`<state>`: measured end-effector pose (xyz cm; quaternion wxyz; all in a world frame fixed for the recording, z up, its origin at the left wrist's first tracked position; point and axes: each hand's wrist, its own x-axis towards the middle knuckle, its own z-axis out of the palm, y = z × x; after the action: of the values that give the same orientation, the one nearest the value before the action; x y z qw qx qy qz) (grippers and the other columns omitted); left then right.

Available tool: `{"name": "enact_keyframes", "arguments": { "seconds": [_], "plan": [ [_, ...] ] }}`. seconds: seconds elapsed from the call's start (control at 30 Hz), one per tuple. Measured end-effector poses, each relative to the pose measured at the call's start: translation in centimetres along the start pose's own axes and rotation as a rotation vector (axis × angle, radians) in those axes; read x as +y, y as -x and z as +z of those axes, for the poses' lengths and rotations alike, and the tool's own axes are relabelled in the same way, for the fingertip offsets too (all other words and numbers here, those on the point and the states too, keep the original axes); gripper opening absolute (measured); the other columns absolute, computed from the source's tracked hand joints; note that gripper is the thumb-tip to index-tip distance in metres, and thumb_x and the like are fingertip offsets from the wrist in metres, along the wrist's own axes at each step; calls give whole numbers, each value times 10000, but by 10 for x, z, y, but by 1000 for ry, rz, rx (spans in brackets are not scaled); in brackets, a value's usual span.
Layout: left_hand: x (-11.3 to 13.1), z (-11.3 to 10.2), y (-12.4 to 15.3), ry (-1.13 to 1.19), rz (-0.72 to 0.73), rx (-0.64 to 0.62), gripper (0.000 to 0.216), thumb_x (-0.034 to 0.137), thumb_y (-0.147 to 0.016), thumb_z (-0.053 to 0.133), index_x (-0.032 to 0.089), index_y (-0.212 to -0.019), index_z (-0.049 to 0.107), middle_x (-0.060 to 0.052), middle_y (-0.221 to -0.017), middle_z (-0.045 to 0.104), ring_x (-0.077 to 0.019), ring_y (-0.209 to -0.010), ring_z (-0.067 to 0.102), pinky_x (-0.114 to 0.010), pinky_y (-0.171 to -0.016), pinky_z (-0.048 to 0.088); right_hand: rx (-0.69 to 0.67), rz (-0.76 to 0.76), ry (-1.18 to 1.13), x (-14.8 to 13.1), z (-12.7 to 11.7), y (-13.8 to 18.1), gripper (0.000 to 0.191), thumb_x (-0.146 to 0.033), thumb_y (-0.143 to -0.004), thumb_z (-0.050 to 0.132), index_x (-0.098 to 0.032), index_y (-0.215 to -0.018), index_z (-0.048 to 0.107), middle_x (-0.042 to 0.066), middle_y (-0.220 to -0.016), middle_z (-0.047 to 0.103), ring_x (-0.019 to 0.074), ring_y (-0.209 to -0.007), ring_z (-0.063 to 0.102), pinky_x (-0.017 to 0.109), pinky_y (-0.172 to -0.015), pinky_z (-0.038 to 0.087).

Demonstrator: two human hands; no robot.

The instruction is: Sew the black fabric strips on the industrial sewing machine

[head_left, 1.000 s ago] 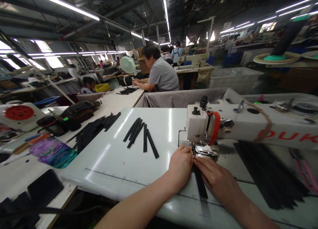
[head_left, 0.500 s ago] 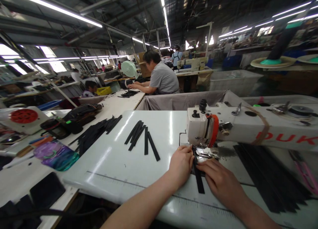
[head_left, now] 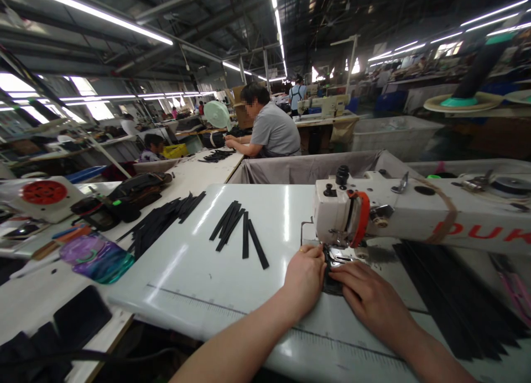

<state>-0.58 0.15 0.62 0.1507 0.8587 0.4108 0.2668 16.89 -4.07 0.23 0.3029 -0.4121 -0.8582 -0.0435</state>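
A white sewing machine [head_left: 398,206] stands at the right, its needle area partly hidden by my fingers. Only a short piece of a black fabric strip [head_left: 327,272] shows between my hands, just in front of the presser foot. My left hand [head_left: 305,275] is closed at the strip's left side, fingers curled in by the needle. From the right, my right hand [head_left: 369,294] has its fingers pressed together, tips down at the strip beside the metal guide [head_left: 341,255]. Several cut black strips [head_left: 227,223] lie on the pale tabletop [head_left: 186,278] to the left.
Long black strips [head_left: 452,300] and pink-handled scissors [head_left: 516,289] lie under the machine arm. A black strip pile [head_left: 161,222] and a purple-teal pouch [head_left: 97,257] are at left. Beyond a cloth-lined bin [head_left: 307,164], a co-worker [head_left: 274,128] sits at another table.
The strip's tail, which stuck out toward me between my hands, has moved in toward the needle and no longer shows. Both hands stay at nearly the same spot. The co-worker's hands have shifted.
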Motion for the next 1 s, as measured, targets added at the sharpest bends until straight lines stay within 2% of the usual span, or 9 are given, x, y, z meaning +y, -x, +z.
{"name": "enact_keyframes", "arguments": {
  "seconds": [0.1, 0.3, 0.6, 0.8, 1.0],
  "plan": [
    [1, 0, 0, -35, 14, -13, 264, 135, -950, 418, 168, -818, 644, -84, -992, 674, -214, -993, 587, -384, -977, 488, -19, 7, 59, 4, 5, 0, 323, -84, -881, 409, -187, -1070, 649, 69, -1035, 674, 219, -958, 614, 379, -859, 536],
    [3, -1, 0, -81, 42, -9, 263, 136, -965, 405, 154, -851, 642, -85, -1077, 679, -204, -1019, 585, -363, -1008, 469, -8, 9, 188, 4, 13, 5, 320, -101, -882, 430, -162, -1119, 637, 98, -1083, 650, 251, -967, 594, 421, -860, 531],
    [2, 3, 1, -82, 22, 20, 258, 154, -970, 409, 152, -870, 646, -93, -1085, 663, -206, -1013, 566, -349, -982, 478, -50, 18, 202, 2, 13, 5, 332, -92, -873, 440, -146, -1140, 629, 106, -1033, 628, 265, -908, 576, 445, -797, 546],
    [0, 6, 0, -88, 18, 38, 240, 145, -965, 423, 142, -879, 648, -91, -1013, 669, -215, -1006, 567, -361, -959, 498, -51, 23, 200, 2, 13, 5, 326, -84, -856, 462, -148, -1125, 634, 102, -999, 616, 269, -890, 570, 443, -771, 540],
    [-1, 8, -1, -85, 9, 47, 247, 155, -965, 429, 158, -832, 638, -94, -1053, 663, -216, -1023, 571, -378, -973, 495, -79, 32, 196, 3, 13, 5, 343, -70, -849, 483, -169, -1145, 627, 93, -1000, 606, 266, -888, 560, 437, -786, 536]
  ]
}}
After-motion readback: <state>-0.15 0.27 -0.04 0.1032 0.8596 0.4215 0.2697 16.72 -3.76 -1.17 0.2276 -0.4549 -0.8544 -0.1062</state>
